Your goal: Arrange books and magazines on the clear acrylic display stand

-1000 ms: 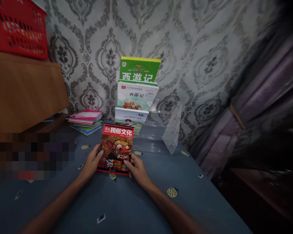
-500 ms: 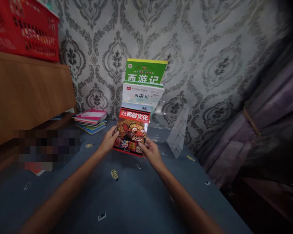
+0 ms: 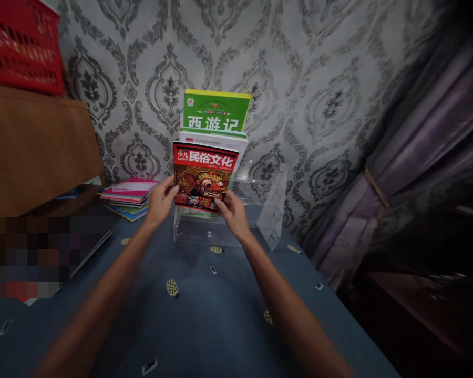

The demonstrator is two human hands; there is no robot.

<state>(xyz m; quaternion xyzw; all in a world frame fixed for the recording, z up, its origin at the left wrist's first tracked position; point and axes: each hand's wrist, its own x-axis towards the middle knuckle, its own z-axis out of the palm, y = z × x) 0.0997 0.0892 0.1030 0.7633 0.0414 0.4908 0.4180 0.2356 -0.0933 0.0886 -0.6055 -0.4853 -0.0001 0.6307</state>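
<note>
Between my two hands is a red book (image 3: 205, 177) with a masked face on its cover. My left hand (image 3: 161, 198) grips its left edge, thumb on the front, and my right hand (image 3: 233, 211) pinches the lower right corner. Behind it a clear acrylic book rack (image 3: 273, 210) stands on the blue cloth (image 3: 220, 310). Upright in the rack are a green book (image 3: 216, 110) with a yellow top edge and, in front of it, a white book (image 3: 236, 144), mostly covered by the red one. Whether the red book touches the rack, I cannot tell.
A stack of books (image 3: 128, 194) lies left of the rack by the patterned wall (image 3: 236, 58). A wooden cabinet (image 3: 35, 152) with a red basket (image 3: 21, 47) on top stands at left. At right hangs a tied purple curtain (image 3: 362, 210). The lower left is blurred out.
Both hands have raised the red book and brought it up against the rack's front, so it now covers more of the white book. The view has turned slightly right.
</note>
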